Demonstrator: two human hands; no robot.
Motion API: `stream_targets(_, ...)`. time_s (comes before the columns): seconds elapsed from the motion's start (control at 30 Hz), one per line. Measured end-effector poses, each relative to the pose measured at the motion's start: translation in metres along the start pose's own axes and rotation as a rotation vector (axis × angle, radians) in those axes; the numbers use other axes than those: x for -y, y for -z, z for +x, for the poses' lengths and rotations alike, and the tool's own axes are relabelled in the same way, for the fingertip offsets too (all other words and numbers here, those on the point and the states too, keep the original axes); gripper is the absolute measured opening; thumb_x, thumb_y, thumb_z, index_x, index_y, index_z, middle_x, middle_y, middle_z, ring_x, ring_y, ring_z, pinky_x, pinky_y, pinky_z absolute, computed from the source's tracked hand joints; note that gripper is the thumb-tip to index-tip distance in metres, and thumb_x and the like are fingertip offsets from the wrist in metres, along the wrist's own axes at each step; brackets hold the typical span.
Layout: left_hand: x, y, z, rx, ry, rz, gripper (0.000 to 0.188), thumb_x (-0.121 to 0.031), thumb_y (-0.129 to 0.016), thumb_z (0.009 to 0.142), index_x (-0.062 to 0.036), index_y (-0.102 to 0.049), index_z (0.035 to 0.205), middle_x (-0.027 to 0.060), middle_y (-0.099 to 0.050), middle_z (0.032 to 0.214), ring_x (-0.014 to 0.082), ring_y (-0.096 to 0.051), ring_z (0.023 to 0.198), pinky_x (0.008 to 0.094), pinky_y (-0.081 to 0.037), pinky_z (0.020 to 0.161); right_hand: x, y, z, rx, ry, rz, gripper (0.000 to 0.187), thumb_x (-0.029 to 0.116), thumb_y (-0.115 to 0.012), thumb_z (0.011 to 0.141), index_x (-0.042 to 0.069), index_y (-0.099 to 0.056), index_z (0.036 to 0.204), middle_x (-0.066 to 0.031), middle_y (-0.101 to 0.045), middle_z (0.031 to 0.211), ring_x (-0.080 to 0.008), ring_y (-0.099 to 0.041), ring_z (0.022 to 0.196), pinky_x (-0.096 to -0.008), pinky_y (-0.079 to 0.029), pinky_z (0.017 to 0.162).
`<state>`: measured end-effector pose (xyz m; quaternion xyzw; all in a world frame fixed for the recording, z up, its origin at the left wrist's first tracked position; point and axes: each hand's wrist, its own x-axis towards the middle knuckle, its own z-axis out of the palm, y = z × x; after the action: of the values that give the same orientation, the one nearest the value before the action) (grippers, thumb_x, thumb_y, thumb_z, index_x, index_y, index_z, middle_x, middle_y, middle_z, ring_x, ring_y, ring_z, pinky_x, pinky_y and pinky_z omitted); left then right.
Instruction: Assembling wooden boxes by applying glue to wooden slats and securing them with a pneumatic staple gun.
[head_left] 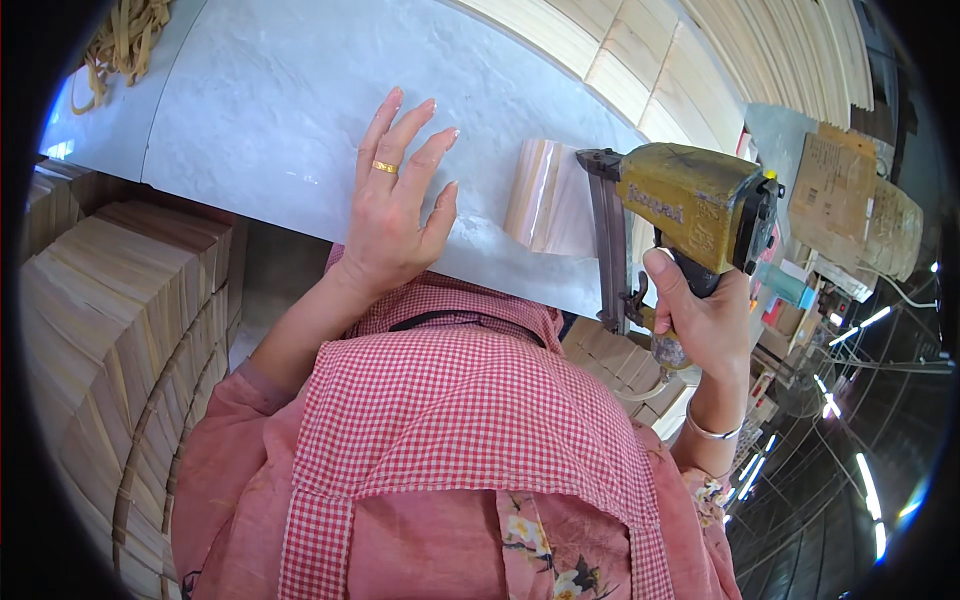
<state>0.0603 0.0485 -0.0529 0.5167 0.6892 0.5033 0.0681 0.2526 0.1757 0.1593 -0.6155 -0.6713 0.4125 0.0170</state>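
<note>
My right hand (705, 315) is wrapped round the grip of a yellow and black pneumatic nail gun (690, 200), raised over the right part of the table. Its long dark magazine crosses in front of a small pale wooden piece (548, 200) with a shiny, light-striped surface, which sits on the marbled tabletop (270, 110); whether the tool touches the piece I cannot tell. To the left of that piece, my left hand (400, 205) hovers over the table with fingers apart, holding nothing. A gold ring is on one of its fingers.
Stacks of pale wooden boards (640, 50) line the table's far right side. Bundled wood strips (110, 300) are piled to my left below the table edge. Tan bands (125, 45) lie at the far left. Cardboard (830, 190) and cluttered shelving stand to the right.
</note>
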Motion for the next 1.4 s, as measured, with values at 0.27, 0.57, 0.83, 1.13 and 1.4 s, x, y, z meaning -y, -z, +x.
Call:
stream_targets(0.27,0.0,0.0,0.001,-0.005,0.002,-0.011,0.043,-0.002,-0.069,0.077,-0.0022,-0.063,0.119,0.0172,-0.054,0.142,0.0408,-0.041,0.142,0.0496,-0.038,0.113,0.006,-0.003,-0.001,0.032,-0.047,0.052,0.038,0.017,-0.08,0.088,-0.003,-0.063,0.115,-0.0033,-0.063,0.068,-0.0092,-0.05,0.045,-0.0216,-0.039,0.041)
stream_targets(0.57,-0.052,-0.001,0.04,0.256,-0.111,-0.024,0.059,-0.023,-0.079,0.075,-0.0067,-0.059,0.129,0.0134,-0.055,0.144,0.0278,-0.051,0.132,0.0499,-0.027,0.118,-0.028,0.03,-0.009,-0.146,-0.005,0.076,0.031,0.015,-0.079,0.089,-0.004,-0.064,0.107,-0.0032,-0.062,0.067,-0.0092,-0.049,0.044,-0.0217,-0.038,0.04)
stream_targets(0.83,-0.105,-0.082,0.076,0.642,-0.327,0.223,0.067,-0.029,-0.086,0.064,-0.0023,-0.056,0.118,0.0189,-0.053,0.133,0.0326,-0.049,0.123,0.0465,-0.035,0.108,-0.065,0.062,-0.013,-0.301,-0.056,0.071,0.027,0.015,-0.078,0.09,-0.004,-0.065,0.103,-0.0029,-0.061,0.065,-0.0092,-0.049,0.043,-0.0219,-0.037,0.041)
stream_targets(1.13,-0.115,-0.107,0.083,0.617,-0.345,0.148,0.068,-0.027,-0.087,0.059,-0.0019,-0.056,0.113,0.0194,-0.054,0.127,0.0338,-0.049,0.116,0.0429,-0.038,0.101,-0.072,0.068,0.001,-0.19,-0.031,0.102,0.025,0.013,-0.078,0.089,-0.004,-0.067,0.103,-0.0021,-0.061,0.063,-0.0085,-0.049,0.044,-0.0225,-0.038,0.042)
stream_targets(1.4,-0.114,-0.117,0.087,0.651,-0.305,0.079,0.06,-0.023,-0.084,0.059,-0.0021,-0.058,0.109,0.0199,-0.055,0.121,0.0333,-0.049,0.111,0.0415,-0.039,0.096,-0.077,0.073,0.008,-0.162,-0.062,0.101,0.026,0.013,-0.078,0.088,-0.003,-0.067,0.105,-0.0019,-0.061,0.064,-0.0083,-0.049,0.045,-0.0225,-0.038,0.042)
